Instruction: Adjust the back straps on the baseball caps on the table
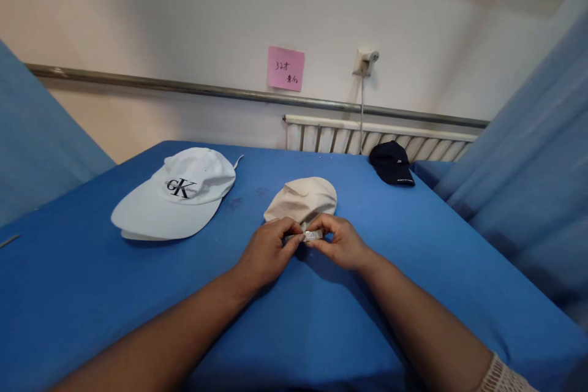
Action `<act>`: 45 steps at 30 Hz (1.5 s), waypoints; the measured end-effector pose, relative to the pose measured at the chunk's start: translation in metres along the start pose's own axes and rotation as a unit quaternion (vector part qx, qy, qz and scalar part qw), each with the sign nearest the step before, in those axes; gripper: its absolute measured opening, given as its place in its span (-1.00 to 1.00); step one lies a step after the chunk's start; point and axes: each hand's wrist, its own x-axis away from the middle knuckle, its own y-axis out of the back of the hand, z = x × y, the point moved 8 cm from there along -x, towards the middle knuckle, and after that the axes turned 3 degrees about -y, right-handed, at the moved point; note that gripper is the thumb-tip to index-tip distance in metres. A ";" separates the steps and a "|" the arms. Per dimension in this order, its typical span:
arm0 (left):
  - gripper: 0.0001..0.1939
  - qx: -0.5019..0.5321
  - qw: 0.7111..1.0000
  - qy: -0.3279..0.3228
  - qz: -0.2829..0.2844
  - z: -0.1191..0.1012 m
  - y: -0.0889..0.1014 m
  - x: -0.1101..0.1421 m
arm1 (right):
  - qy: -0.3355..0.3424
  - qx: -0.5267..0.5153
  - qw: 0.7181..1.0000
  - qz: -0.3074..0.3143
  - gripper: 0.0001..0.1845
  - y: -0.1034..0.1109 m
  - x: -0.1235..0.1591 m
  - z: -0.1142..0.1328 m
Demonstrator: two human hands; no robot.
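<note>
A beige cap (305, 196) lies on the blue-covered surface in front of me, its back toward me. Its strap (314, 235), with a shiny metal buckle, is pinched between both my hands. My left hand (267, 250) closes thumb and forefinger on the strap's left part. From the other side, my right hand (342, 242) grips the strap's right part, thumb below and finger above. My fingertips nearly meet at the buckle and hide some of it. The cap's brim is out of sight on the far side.
To the left sits a white cap (202, 177) with black lettering. A dark navy cap (390, 159) rests at the far right edge of the blue cover (220, 306). Behind are a radiator (335, 136), a metal pipe (206, 89) and a plugged socket (364, 64). Blue curtains (528, 128) hang at both sides.
</note>
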 end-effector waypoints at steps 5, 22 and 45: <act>-0.87 -0.005 1.000 -0.004 0.006 -0.001 -0.001 0.000 | 0.005 0.007 1.000 -0.005 -0.90 0.000 -0.001 0.001; -0.86 -0.076 0.994 -0.025 0.079 -0.003 -0.003 -0.004 | 0.055 0.149 0.987 0.017 -0.84 -0.007 0.001 0.020; -0.80 0.006 0.995 -0.001 0.101 0.014 -0.009 -0.009 | -0.010 0.012 1.000 0.016 -0.66 0.004 -0.001 0.009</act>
